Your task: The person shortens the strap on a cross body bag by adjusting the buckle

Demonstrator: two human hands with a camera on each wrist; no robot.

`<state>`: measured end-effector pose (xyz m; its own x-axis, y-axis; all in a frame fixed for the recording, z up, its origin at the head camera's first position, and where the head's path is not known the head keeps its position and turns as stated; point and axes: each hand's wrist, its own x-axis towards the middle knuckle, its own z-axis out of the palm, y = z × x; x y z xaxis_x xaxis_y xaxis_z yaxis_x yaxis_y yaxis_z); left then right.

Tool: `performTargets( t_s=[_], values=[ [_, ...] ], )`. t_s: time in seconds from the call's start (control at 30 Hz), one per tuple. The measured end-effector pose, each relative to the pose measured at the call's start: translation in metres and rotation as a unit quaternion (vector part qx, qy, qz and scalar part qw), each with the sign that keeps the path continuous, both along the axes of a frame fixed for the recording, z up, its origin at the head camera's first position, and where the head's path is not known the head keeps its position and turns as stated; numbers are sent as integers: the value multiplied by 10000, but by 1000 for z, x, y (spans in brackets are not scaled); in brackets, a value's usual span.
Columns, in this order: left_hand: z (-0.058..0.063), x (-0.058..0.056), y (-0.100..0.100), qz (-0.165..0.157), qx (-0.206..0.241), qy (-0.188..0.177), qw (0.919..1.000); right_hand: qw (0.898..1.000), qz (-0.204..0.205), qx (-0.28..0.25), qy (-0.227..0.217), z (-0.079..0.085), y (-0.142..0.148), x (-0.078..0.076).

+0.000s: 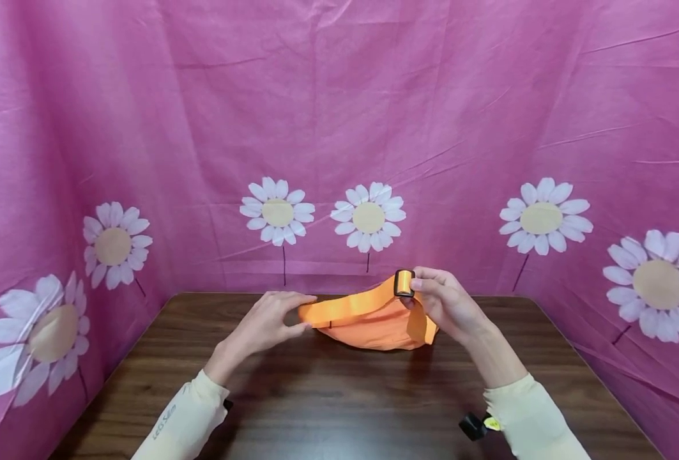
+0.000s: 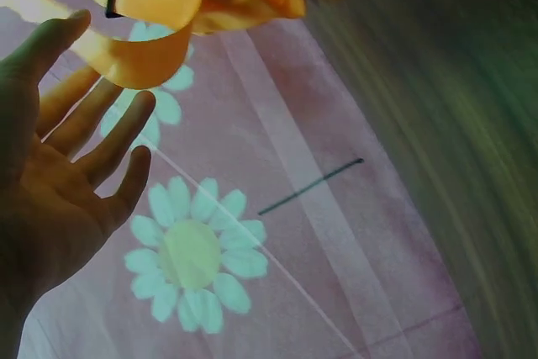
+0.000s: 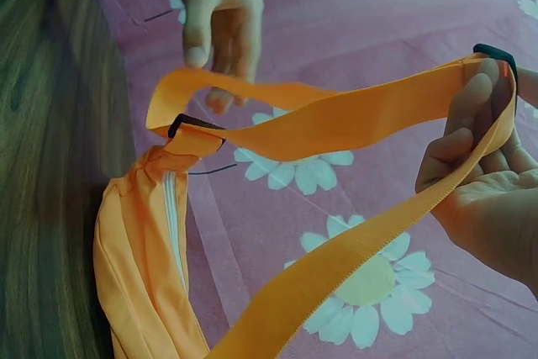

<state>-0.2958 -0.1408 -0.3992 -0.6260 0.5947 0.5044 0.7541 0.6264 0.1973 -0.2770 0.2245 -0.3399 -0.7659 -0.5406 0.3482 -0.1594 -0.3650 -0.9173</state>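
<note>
An orange waist bag (image 1: 373, 333) sits on the table, its wide orange strap (image 1: 347, 308) lifted above it. My right hand (image 1: 453, 308) pinches a black buckle (image 1: 397, 285) on that strap, between thumb and fingers. In the right wrist view, the strap (image 3: 361, 119) runs in a loop from this hand toward a second black slider (image 3: 179, 125) near the bag's end. A pale zipper (image 3: 175, 224) shows along the bag's side. My left hand (image 1: 266, 321) is at the strap's left bend, fingers spread and not wrapped around it; contact is unclear.
The dark wooden table (image 1: 328, 409) carries the bag near its far edge. Behind and at both sides hangs a pink cloth (image 1: 328, 128) printed with white daisies. A small black device (image 1: 473, 427) is at the right sleeve.
</note>
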Motion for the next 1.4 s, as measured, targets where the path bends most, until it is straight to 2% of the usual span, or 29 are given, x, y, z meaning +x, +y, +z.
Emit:
performTargets(
  t_s=[0.17, 0.27, 0.4, 0.5, 0.63, 0.8, 0.93, 1.13, 1.27, 1.4],
  values=[
    [10, 10, 13, -105, -221, -137, 9996, 9982, -237, 533, 111, 3, -4, 5],
    [14, 16, 22, -209, -98, -100, 9997, 9929, -435, 1052, 344, 3, -9, 6],
    [18, 28, 39, -443, 311, 23, 9985, 9758, -615, 1942, 793, -2, -18, 10],
    [26, 33, 55, -675, 782, 176, 9945, 9644, -639, 2327, 1082, -4, -23, 13],
    [32, 36, 72, -1061, 1271, 231, 9859, 9615, -478, 2448, 1153, -10, -24, 13],
    [34, 37, 78, -1371, 1246, 360, 9820, 9634, -113, 2482, 1003, -16, -27, 12],
    [34, 36, 76, -1365, 1176, 486, 9824, 9616, -19, 2526, 1074, -17, -33, 9],
    [33, 34, 75, -1385, 1082, 701, 9819, 9653, 105, 2426, 964, -19, -32, 6],
    [31, 32, 74, -1335, 1147, 686, 9820, 9678, -61, 2364, 862, -19, -26, 2],
    [26, 30, 72, -1249, 1219, 619, 9827, 9647, -189, 2506, 787, -22, -22, -3]
  ],
)
